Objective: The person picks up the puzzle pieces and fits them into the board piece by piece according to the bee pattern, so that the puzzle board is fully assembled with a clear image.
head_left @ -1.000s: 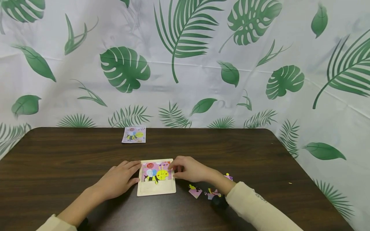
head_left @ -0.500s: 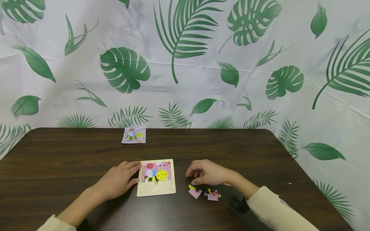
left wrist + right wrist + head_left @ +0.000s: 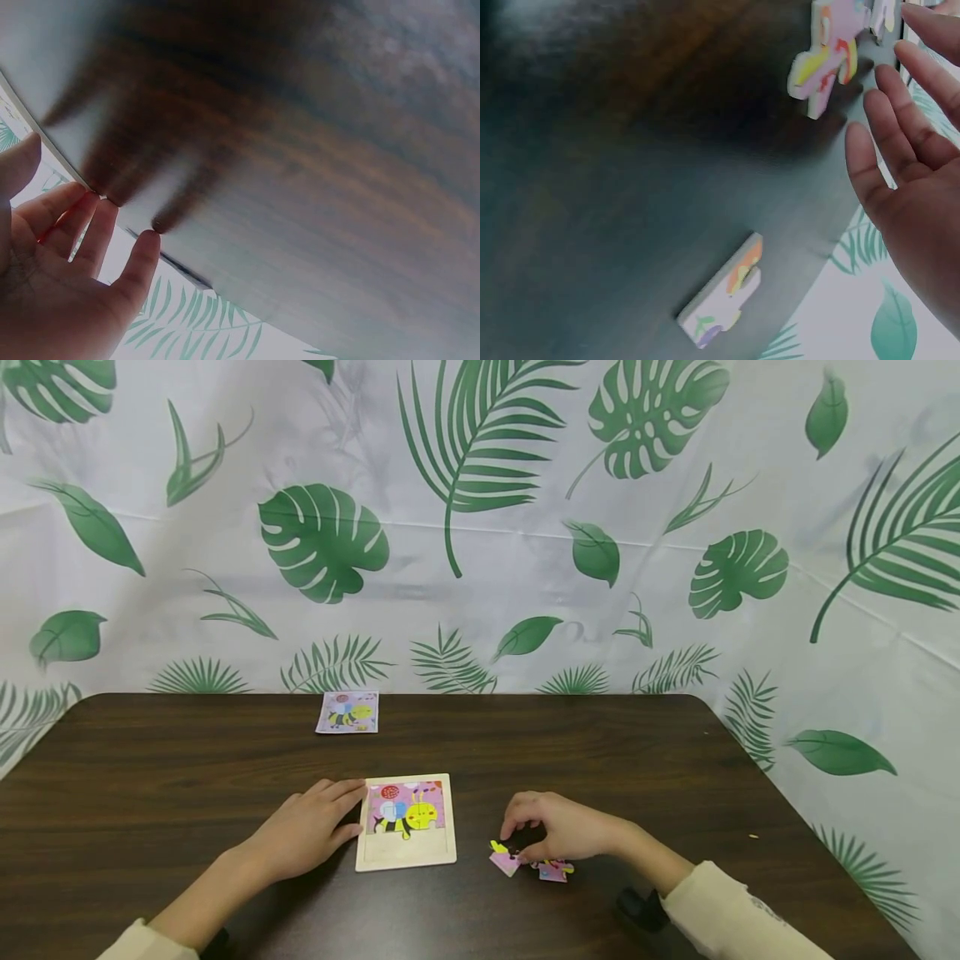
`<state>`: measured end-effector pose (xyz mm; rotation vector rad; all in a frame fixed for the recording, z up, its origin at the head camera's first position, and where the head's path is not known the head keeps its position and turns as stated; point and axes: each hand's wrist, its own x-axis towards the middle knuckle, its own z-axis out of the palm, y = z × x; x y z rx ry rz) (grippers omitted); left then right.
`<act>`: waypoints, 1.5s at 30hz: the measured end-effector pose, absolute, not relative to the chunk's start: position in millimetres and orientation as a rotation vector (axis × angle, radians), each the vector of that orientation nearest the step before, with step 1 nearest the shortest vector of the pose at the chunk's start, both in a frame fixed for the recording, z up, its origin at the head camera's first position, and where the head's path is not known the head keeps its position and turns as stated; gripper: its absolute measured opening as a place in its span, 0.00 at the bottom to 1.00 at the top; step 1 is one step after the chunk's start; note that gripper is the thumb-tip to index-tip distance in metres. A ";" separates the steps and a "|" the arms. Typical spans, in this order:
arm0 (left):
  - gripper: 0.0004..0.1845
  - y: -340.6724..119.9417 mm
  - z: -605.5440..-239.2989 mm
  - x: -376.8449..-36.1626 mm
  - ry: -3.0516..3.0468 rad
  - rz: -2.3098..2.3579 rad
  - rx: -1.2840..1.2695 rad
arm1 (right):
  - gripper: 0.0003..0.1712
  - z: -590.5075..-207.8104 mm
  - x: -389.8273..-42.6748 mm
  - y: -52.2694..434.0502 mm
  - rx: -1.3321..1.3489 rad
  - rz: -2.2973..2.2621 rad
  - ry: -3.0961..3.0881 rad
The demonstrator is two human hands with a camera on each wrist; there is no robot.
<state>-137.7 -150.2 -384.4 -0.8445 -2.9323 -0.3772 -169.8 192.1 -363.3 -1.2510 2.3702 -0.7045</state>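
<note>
R hand (image 3: 564,833): grip loosely curved, fingers over the loose puzzle pieces (image 3: 528,861) on the desk (image 3: 150,760), tips at or just above them; can't tell if any piece is pinched. Wrist view shows fingers (image 3: 889,142) fairly straight beside one piece (image 3: 826,52), w/ another piece (image 3: 724,292) lying nearer, apart. L hand (image 3: 303,831): grip flat, fingers relaxed, resting on desk, fingertips touching left edge of the puzzle tray (image 3: 406,853). Tray's upper part filled, lower strip bare. Reference card (image 3: 348,711) lies far, near desk's back edge.
</note>
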 end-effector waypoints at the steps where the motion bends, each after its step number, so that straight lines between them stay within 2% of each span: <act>1: 0.25 -150.1 -384.3 -137.6 -2.933 -0.377 -0.844 | 0.12 -364.2 -169.3 192.6 -1.259 -0.706 2.373; 15: 0.25 -149.4 -383.6 -136.1 -2.946 -0.379 -0.838 | 0.16 -370.8 -161.1 192.1 -1.271 -0.615 2.486; 28: 0.25 -149.9 -385.0 -136.5 -2.954 -0.383 -0.831 | 0.13 -370.3 -154.3 188.0 -1.192 -0.598 2.517; 45: 0.26 -149.6 -385.7 -136.4 -2.972 -0.387 -0.823 | 0.13 -378.1 -154.3 187.5 -1.385 -0.576 2.606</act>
